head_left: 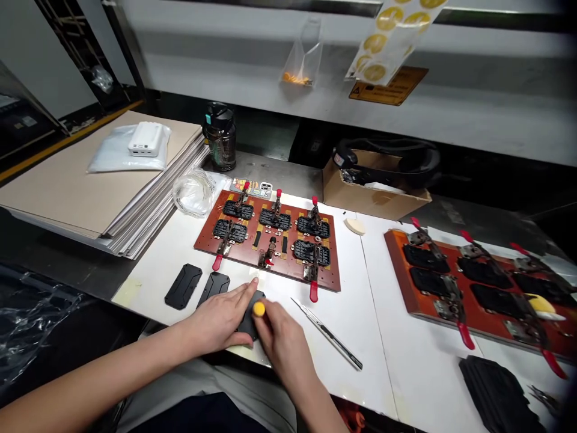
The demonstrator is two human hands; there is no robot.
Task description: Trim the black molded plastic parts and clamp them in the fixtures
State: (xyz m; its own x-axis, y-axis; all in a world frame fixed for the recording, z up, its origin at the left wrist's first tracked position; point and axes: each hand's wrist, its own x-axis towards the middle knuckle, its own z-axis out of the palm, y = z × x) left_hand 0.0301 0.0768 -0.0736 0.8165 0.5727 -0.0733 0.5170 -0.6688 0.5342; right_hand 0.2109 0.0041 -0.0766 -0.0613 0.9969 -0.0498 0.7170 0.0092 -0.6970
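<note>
Lying at left on the white worktop (144,294), two black covers (183,287) may be finished or waiting. The left hand (220,317), fingers together and thumb apart, steadies a third cover (246,323), seemingly mid-work; the right hand (283,338) pinches a yellow-ended tool (258,309) over it.

cap (258,308): yellow | panel (247,323): dark grey | board (250,255): red-brown | clamp handle (314,292): red

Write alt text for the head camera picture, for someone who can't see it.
A person's left hand touches a dark plate on white paper while the right hand holds a yellow-ended object over it. Two similar plates lie to the left, a thin knife to the right; behind is a reddish-brown board with red-handled clamps.
</note>
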